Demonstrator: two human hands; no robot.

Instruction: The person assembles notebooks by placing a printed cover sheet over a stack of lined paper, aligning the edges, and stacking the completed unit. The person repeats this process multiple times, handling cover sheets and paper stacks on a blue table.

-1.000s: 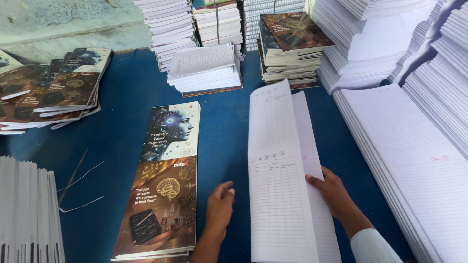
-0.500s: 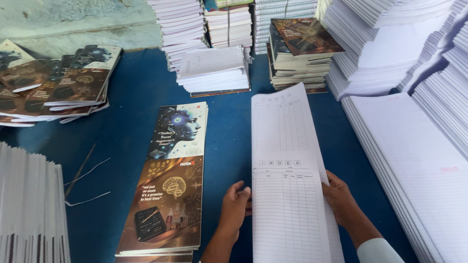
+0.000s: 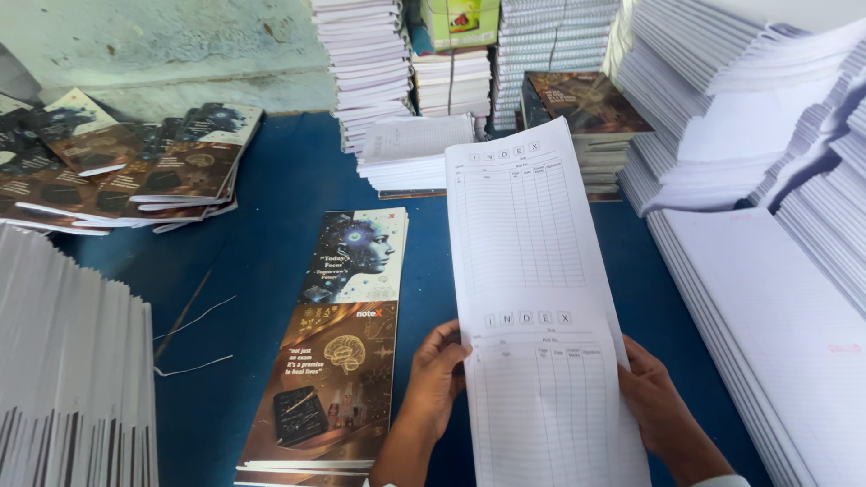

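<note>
At the lower centre of the frame we grip a long white ruled sheet (image 3: 541, 307) by its edges, left hand (image 3: 437, 374) and right hand (image 3: 657, 406) fingers curled shut on it, above the blue table (image 3: 271, 198), just right of a printed cover stack (image 3: 338, 343).

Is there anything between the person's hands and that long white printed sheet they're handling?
No. The left hand and right hand already grip the sheet by its side edges. The cover stack lies apart, to its left on the blue table.

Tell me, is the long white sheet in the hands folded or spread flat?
Spread flat. The printed sheet shows both ruled tables in full; the left hand and right hand grip its side edges.
</note>
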